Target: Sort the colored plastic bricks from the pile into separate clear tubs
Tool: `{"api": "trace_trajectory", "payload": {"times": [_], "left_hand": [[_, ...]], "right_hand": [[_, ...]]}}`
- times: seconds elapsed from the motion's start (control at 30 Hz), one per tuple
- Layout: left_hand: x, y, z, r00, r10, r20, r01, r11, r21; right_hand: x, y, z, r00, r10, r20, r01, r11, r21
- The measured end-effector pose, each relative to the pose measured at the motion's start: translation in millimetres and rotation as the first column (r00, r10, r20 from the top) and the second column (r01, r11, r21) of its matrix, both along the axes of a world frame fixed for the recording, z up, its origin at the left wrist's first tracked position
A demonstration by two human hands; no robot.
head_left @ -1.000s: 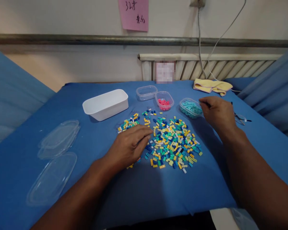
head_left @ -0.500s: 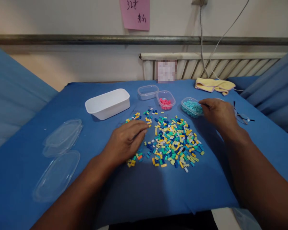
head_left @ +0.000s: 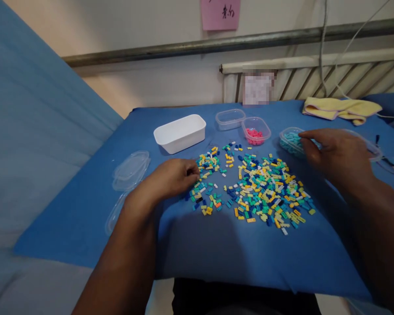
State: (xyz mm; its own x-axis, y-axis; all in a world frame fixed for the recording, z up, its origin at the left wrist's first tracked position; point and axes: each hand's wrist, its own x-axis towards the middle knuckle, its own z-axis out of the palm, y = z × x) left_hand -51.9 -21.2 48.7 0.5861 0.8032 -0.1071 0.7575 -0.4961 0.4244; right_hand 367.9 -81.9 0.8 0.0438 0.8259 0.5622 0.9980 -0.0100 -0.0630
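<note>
My left hand [head_left: 175,177] rests low at the left edge of a smaller cluster of toy building bricks [head_left: 209,162]. Its fingers are curled together, and whatever they may hold is hidden. To the right spreads a larger pile of mixed yellow, green, blue and white bricks [head_left: 265,188]. Over the right side of a clear tub [head_left: 290,130] is my right hand [head_left: 339,151], thumb and forefinger close together in a pinch. Turquoise bricks [head_left: 292,142] fill that tub, partly covered by the hand. Anything between the right fingertips is too small to make out.
A white box [head_left: 180,133] stands at the back left. Beside it are a clear tub [head_left: 230,119] and another tub with pink bricks [head_left: 255,135]. Clear lids [head_left: 131,170] lie at left. At right are another clear container [head_left: 371,144], glasses [head_left: 392,164] and a yellow cloth [head_left: 341,109].
The view has turned left. My left hand has moved left across the bricks, uncovering the smaller cluster, and its fingers have curled in. My right hand stays at the turquoise tub.
</note>
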Motion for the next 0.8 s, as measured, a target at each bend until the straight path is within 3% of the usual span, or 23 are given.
{"api": "trace_trajectory", "payload": {"times": [0.1, 0.2, 0.3, 0.4, 0.53, 0.7, 0.8], "left_hand": [[-2, -2, -0.5, 0.999, -0.034, -0.043, 0.033, 0.999, -0.032], [2, -5, -0.9, 0.997, -0.046, -0.066, 0.043, 0.998, -0.041], [9, -8, -1.6, 0.994, -0.065, -0.092, 0.061, 0.997, -0.046], [15, -12, -4.3, 0.989, -0.095, -0.117, 0.098, 0.995, 0.013], [17, -16, -8.2, 0.984, -0.110, -0.139, 0.123, 0.988, 0.089], [19, -18, -4.7, 0.974, -0.079, -0.211, 0.091, 0.995, 0.050], [21, -17, 0.9, 0.989, -0.055, -0.135, 0.057, 0.998, 0.012]], "right_hand": [[-19, -2, -2.6, 0.982, 0.187, -0.009, -0.187, 0.982, -0.001], [-32, -4, -7.4, 0.926, 0.376, -0.032, -0.377, 0.926, -0.032], [-39, -5, -11.0, 0.871, 0.485, -0.076, -0.490, 0.869, -0.073], [-41, -7, -12.1, 0.846, 0.519, -0.119, -0.532, 0.836, -0.133], [-41, -7, -13.3, 0.850, 0.510, -0.132, -0.526, 0.835, -0.159], [-42, -6, -16.2, 0.831, 0.548, -0.097, -0.557, 0.816, -0.155], [-41, -5, -17.7, 0.803, 0.592, -0.068, -0.595, 0.789, -0.157]]}}
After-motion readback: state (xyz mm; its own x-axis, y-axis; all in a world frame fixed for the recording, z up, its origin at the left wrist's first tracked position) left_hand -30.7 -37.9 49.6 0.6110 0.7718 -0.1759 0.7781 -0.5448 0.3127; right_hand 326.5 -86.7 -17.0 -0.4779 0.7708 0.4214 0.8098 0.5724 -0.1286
